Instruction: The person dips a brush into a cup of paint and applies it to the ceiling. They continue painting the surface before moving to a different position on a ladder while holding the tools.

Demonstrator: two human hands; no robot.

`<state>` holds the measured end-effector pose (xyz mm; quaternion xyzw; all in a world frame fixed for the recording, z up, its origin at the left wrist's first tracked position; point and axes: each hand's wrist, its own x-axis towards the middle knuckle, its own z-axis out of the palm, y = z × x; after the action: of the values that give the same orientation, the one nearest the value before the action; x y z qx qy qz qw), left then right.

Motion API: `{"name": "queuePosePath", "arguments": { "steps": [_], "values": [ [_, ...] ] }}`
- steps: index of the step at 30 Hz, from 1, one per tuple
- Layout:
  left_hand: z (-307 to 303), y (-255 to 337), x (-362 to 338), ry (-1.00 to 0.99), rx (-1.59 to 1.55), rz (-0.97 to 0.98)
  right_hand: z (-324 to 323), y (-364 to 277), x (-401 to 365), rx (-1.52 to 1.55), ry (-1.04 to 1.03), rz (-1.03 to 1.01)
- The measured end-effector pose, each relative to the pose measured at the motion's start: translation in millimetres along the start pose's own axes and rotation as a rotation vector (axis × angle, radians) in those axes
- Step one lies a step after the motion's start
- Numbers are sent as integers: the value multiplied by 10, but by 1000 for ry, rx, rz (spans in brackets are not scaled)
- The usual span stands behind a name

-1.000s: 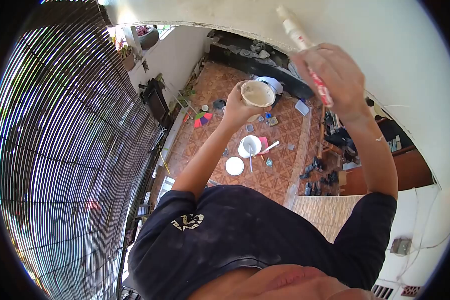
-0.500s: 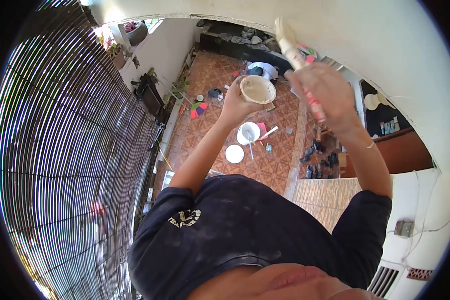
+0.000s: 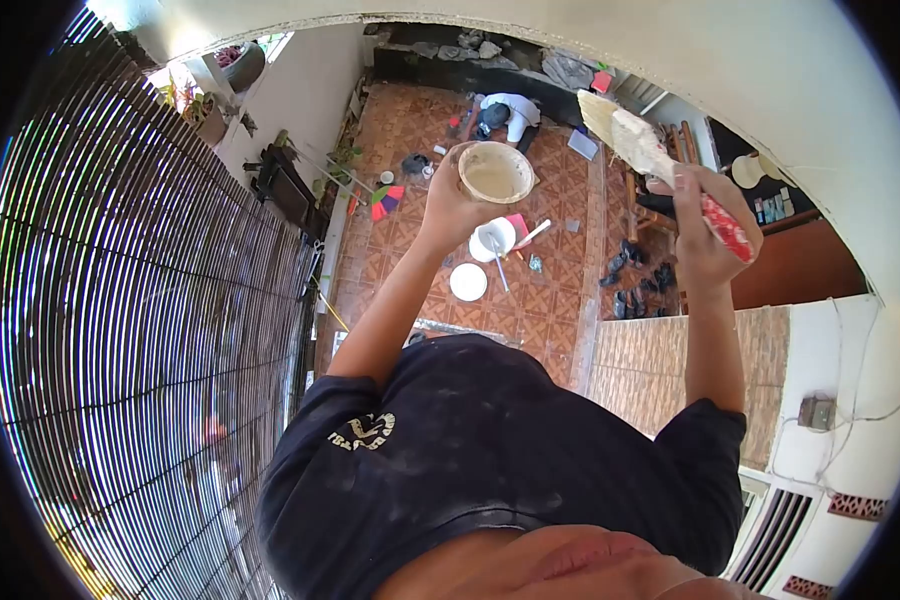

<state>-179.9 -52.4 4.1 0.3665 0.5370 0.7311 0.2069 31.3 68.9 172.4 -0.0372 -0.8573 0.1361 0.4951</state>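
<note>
My left hand [image 3: 452, 203] is wrapped round a round tub [image 3: 497, 173] with pale, creamy paint inside, held up in front of me. In my right hand [image 3: 715, 225] is a paintbrush [image 3: 642, 140] with a red and white handle; its bristles point up and left, and pale paint coats its upper part. The brush is to the right of the tub, apart from it. Above both hands curves a cream-coloured wall edge [image 3: 650, 50], and the bristles show just below it.
Far below, a person [image 3: 510, 115] bends over the tiled floor [image 3: 410, 120]. A white bucket [image 3: 492, 241], a white lid [image 3: 468, 282] and several shoes [image 3: 630, 255] are on the floor. A slatted blind [image 3: 140, 300] hangs at the left.
My right hand has moved right and down with the brush, which now tilts further left and stands off the wall edge. The tub has shifted slightly left in view.
</note>
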Motion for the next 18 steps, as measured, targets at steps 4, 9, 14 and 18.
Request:
{"name": "queuePosePath", "arguments": {
  "steps": [4,9,14,18],
  "values": [
    [-26,39,-16,-37,-34,-49,65,-37,-57,132,168,203],
    [16,-64,127,-44,-43,-24,109,-63,160,-73,73,-205],
    [242,-72,631,-59,7,114,356,-100,378,-175,81,-505],
    [387,69,881,-88,-115,215,459,-147,219,-187,-58,-489]
  ]
}}
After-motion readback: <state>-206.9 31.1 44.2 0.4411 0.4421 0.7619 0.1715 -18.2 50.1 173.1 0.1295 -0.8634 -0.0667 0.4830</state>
